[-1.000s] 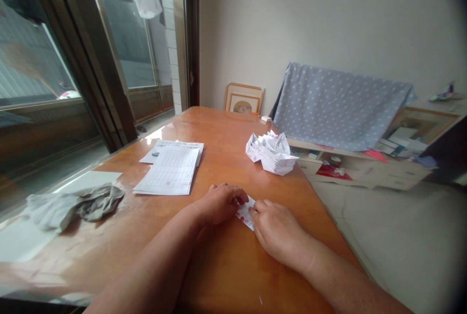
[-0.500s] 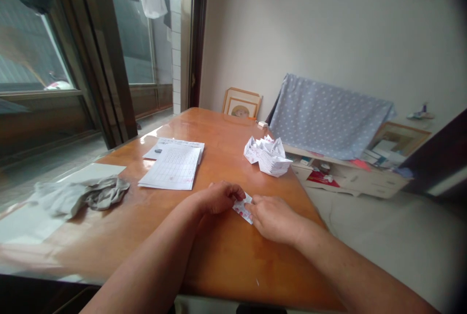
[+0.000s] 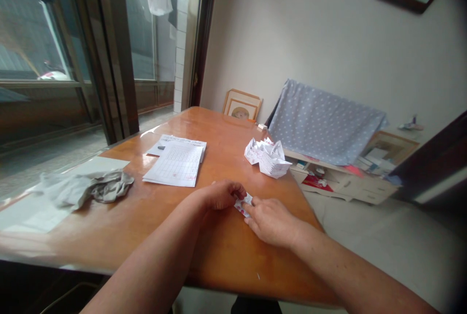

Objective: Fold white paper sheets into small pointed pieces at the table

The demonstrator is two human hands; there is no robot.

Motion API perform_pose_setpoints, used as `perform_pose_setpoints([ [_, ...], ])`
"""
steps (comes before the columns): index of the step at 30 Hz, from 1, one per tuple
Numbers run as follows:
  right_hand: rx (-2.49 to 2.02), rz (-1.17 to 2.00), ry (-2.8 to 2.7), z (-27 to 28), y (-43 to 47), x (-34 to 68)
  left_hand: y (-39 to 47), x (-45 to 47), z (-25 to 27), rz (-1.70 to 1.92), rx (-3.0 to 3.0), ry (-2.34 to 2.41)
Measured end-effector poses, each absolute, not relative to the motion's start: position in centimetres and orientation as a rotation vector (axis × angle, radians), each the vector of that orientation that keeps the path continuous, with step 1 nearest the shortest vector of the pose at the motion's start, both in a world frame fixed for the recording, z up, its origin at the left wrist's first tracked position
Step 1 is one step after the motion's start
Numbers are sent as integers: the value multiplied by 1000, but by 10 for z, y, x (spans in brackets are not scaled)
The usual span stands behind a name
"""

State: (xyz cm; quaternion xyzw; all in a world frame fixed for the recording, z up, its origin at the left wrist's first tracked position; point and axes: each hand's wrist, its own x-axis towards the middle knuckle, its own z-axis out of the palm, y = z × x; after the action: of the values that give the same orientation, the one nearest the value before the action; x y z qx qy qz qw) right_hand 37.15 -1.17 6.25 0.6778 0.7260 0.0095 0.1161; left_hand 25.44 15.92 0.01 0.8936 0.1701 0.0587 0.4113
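A small piece of folded paper (image 3: pixel 241 207), white with pink-red marks, lies on the wooden table (image 3: pixel 219 260) between my hands. My left hand (image 3: pixel 223 194) is closed, its curled fingers and thumb at the paper's far left corner. From the right, my right hand (image 3: pixel 272 219) rests on the same paper with fingers stretched out and the fingertips pressing it down; thumb and index finger are apart. The fingers cover part of the paper, so its exact folds are hidden. Beyond my right hand stands a cluster of folded white paper pieces (image 3: pixel 268 158), packed closely together with pointed tips.
To the left lie a stack of printed sheets (image 3: pixel 175 165) with a dark clip (image 3: pixel 161 148) and a crumpled grey cloth (image 3: pixel 109 186). A small white box (image 3: pixel 261 127) sits at the far edge. Past the table's right edge is a low cabinet (image 3: pixel 359 190) under a dotted blue-grey cloth (image 3: pixel 324 121).
The camera view has tilted and shifted slightly. My right thumb now lies lower, at the paper's near edge, and less of the paper shows. Left hand keeps its place on the paper.
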Motion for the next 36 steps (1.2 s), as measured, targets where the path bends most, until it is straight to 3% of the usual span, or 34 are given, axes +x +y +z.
perform_pose_setpoints([
  [36, 2084, 99, 2066, 53, -12, 385, 148, 253, 11, 177, 2428, 530],
])
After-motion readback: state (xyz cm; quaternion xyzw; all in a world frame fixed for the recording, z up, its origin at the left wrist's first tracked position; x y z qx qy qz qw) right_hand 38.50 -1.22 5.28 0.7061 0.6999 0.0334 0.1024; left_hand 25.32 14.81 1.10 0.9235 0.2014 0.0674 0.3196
